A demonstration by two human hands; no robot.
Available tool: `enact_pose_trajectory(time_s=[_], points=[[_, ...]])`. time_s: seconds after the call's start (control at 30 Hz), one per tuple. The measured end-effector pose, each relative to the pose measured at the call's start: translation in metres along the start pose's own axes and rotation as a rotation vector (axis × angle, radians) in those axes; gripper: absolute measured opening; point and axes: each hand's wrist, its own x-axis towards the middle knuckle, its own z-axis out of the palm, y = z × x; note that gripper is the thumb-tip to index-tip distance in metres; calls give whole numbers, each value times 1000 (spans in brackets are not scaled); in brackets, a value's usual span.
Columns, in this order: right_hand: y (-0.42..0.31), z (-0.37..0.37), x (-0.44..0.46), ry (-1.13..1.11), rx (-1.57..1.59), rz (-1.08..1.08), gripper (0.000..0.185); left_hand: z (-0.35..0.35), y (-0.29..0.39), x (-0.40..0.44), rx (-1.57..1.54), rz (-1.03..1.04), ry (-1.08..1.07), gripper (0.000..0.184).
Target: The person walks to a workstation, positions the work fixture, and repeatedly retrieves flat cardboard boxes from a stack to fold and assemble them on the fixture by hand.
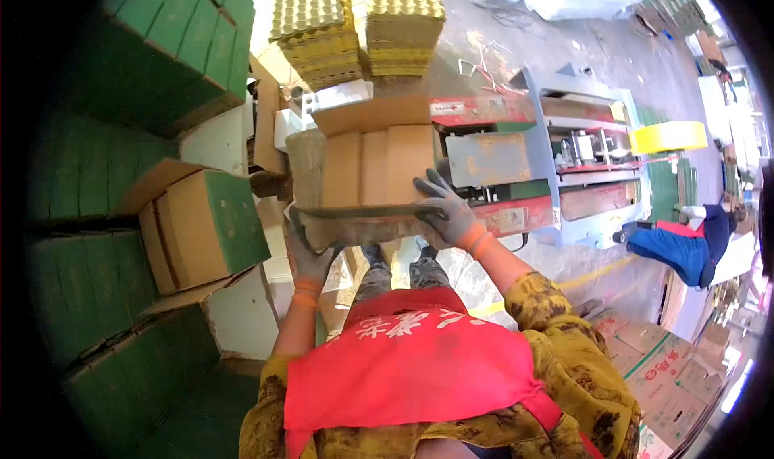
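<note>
An open cardboard box (377, 167) stands in front of me at the near end of a taping machine (556, 156), its far flap raised and inner flaps folded down. My right hand (446, 209), in a grey glove, lies at the box's near right corner with its fingers apart. My left hand (313, 249), also gloved, is at the near left corner, below the near flap's edge; part of its fingers is hidden by the box. A roll of yellow tape (669, 137) sits on the machine's far right side.
Green boxes (161, 47) are stacked at the left, one with an open flap (189, 233). Yellow egg trays (405, 23) stand in two stacks beyond the box. Flattened cartons (661, 370) lie at the lower right. Blue clothing (673, 249) is at the right.
</note>
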Motion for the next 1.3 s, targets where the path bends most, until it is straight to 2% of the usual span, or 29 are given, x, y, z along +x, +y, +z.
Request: enact_pose_trajectory(time_s=[0.07, 0.17, 0.2, 0.27, 0.37, 0.4, 0.47, 0.5, 0.57, 0.63, 0.67, 0.77, 0.8, 0.87, 0.97, 1.07, 1.17, 1.2, 1.3], points=[[25, 7, -21, -65, 95, 216, 50, 26, -12, 11, 66, 2, -69, 77], [9, -10, -20, 294, 177, 207, 64, 66, -30, 38, 236, -81, 80, 73], [-10, -25, 2, 363, 97, 95, 65, 79, -29, 42, 297, -205, 133, 71], [-35, -46, 53, 351, -135, 16, 66, 101, -26, 55, 416, -434, 249, 66], [-41, -32, 138, 405, -299, -83, 63, 106, -30, 52, 94, -356, 298, 70], [-38, -20, 157, 418, -362, -112, 61, 106, -23, 53, 151, -491, 277, 69], [-15, 16, 150, 174, -513, -47, 59, 105, -1, 59, 266, -764, 233, 67], [0, 35, 140, 53, -587, -17, 58, 106, 2, 55, 239, -623, 238, 65], [19, 62, 82, -80, -409, 27, 58, 119, 11, 47, 160, -333, 254, 62], [32, 65, 41, -83, -586, 168, 58, 154, 33, 30, -4, -424, 170, 62], [30, 49, 47, -46, -558, 128, 60, 174, 43, 28, -95, -460, 151, 62], [-30, 21, 62, -12, -359, -21, 65, 153, 30, 28, -597, -734, -82, 62], [-52, 23, 76, -24, -247, -114, 68, 143, 28, 26, -597, -697, -60, 62], [-105, 36, 105, -81, -72, -270, 79, 114, 26, 19, -409, -509, 129, 62], [-188, 94, 127, -216, 76, -523, 89, 47, 14, 2, -234, -410, 346, 62], [-236, 177, 141, -209, 141, -717, 64, -15, -4, -15, -128, -401, 472, 63], [-240, 184, 147, -396, -15, -648, 41, -35, -17, -22, -48, -420, 496, 63], [-234, 160, 140, -243, 58, -546, 32, -35, -18, -26, -23, -442, 466, 63], [-176, 68, 114, -113, 223, -276, 30, -29, -28, -35, -79, -469, 330, 63]])
